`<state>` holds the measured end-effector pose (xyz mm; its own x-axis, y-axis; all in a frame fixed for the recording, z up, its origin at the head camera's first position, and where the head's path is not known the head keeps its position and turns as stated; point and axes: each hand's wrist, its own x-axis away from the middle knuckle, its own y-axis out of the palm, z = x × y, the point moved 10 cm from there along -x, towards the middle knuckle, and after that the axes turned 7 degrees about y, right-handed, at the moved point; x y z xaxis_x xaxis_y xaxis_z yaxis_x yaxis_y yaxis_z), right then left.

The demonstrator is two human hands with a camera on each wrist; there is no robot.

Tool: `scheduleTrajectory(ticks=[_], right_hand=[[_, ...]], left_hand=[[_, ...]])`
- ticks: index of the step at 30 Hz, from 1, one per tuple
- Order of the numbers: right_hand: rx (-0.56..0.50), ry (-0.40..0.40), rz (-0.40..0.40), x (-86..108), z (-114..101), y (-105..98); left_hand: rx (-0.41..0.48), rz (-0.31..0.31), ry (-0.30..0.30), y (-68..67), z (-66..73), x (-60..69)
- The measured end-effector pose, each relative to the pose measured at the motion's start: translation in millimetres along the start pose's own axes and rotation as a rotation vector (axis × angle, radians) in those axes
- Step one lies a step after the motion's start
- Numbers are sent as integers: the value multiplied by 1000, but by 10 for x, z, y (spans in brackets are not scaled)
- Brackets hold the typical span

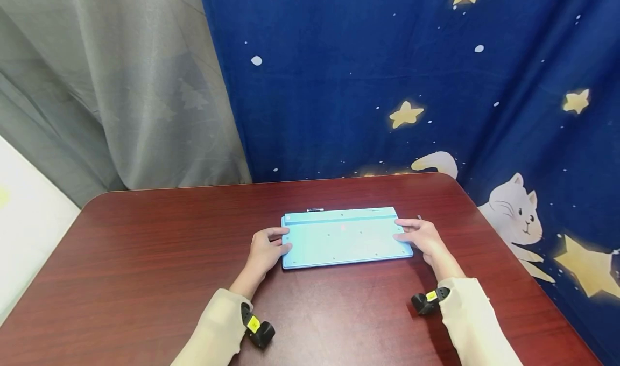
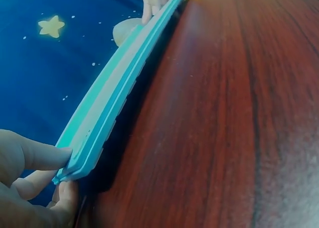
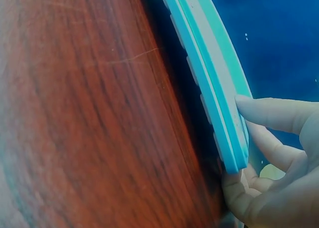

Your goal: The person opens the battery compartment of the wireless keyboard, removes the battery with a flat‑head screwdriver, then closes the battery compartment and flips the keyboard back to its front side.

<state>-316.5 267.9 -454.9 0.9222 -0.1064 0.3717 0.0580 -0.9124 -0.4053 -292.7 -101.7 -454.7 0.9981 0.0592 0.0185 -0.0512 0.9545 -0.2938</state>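
A light-blue keyboard (image 1: 346, 242) lies face down, its flat back and small screws showing in the head view. White key edges line its underside in both wrist views. The left hand (image 1: 263, 252) grips the left end, with thumb on top and fingers beneath in the left wrist view (image 2: 35, 178). At the opposite end the right hand (image 1: 426, 241) pinches the keyboard (image 3: 219, 88), thumb above and fingers curled under it. A dark gap shows between the keyboard and the table in both wrist views, so it looks tilted or slightly raised.
The dark red wooden table (image 1: 160, 258) has rounded far corners. Behind the keyboard lies a small dark-and-white item (image 1: 315, 210), too small to identify. A grey curtain (image 1: 145, 86) and a blue star-patterned curtain (image 1: 329, 86) hang beyond the far edge.
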Motion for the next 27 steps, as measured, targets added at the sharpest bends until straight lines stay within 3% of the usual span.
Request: scheduleTrajectory(ticks=[7, 17, 27], right_hand=[[-32, 19, -6, -12, 2, 14], [-45, 34, -5, -1, -2, 24], [-88, 49, -23, 29, 1, 46]], left_hand=[[210, -17, -63, 10, -56, -22], [317, -13, -92, 6, -54, -9], [467, -128, -85, 92, 88, 45]])
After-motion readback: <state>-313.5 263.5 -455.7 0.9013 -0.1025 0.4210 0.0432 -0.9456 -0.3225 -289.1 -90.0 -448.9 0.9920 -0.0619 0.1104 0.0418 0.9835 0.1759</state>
